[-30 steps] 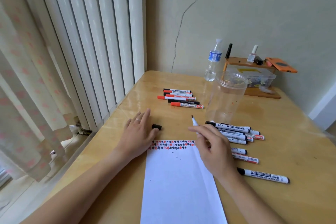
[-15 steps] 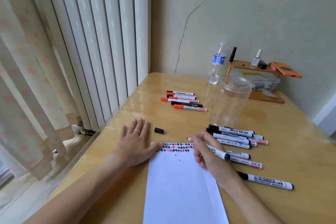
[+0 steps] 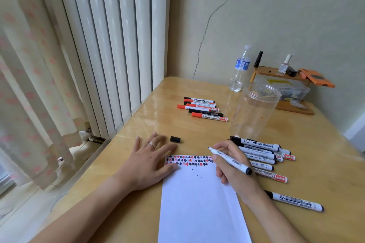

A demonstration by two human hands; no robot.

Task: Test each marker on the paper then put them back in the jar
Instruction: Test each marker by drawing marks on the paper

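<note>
I take the sheet of paper (image 3: 199,199) on the wooden table (image 3: 296,144) as my landmark. At its upper left corner my left hand (image 3: 146,165) lies flat, fingers straight and slightly spread, thumb tip touching the paper's edge; a ring sits on one finger. Just beyond those fingertips, off the paper's top edge, lies a loose black cap (image 3: 175,139). Farther back from the paper, a row of red and black markers (image 3: 201,109) lies side by side. Along the paper's top edge runs a band of red and black test marks (image 3: 189,160). At the upper right corner my right hand (image 3: 231,167) pinches an uncapped marker (image 3: 230,161), its tip raised past the top edge; whether it touches anything I cannot tell. Behind and right stands the clear jar (image 3: 254,110), upright. Right of the paper lies a pile of markers (image 3: 262,156), and one single marker (image 3: 294,201) lies nearer me.
</note>
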